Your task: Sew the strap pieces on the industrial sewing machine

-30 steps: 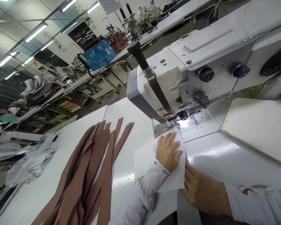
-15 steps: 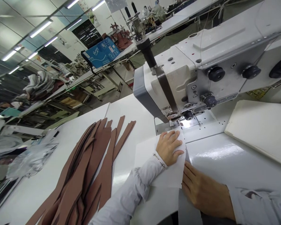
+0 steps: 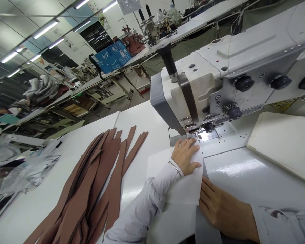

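Note:
My left hand (image 3: 185,156) lies on a white sheet of paper or fabric (image 3: 184,189), its fingertips just short of the presser foot (image 3: 192,128) of an industrial sewing machine (image 3: 190,91). A thin metal bangle (image 3: 174,167) circles that wrist. My right hand (image 3: 225,211) lies flat against the sheet's right edge, next to a grey strip of material (image 3: 205,227) that runs beneath the sheet. Whether anything sits under the foot is hidden by my left hand and the machine.
A pile of long brown leather strips (image 3: 99,179) lies on the white work table (image 3: 139,125) to my left. A cream board (image 3: 282,145) stands right of the needle plate (image 3: 225,134). Further tables hold a blue box (image 3: 112,57) and clear plastic (image 3: 30,173).
The whole scene has shifted right and slightly down as my head turned. My left hand and the white sheet sit a little closer to the presser foot.

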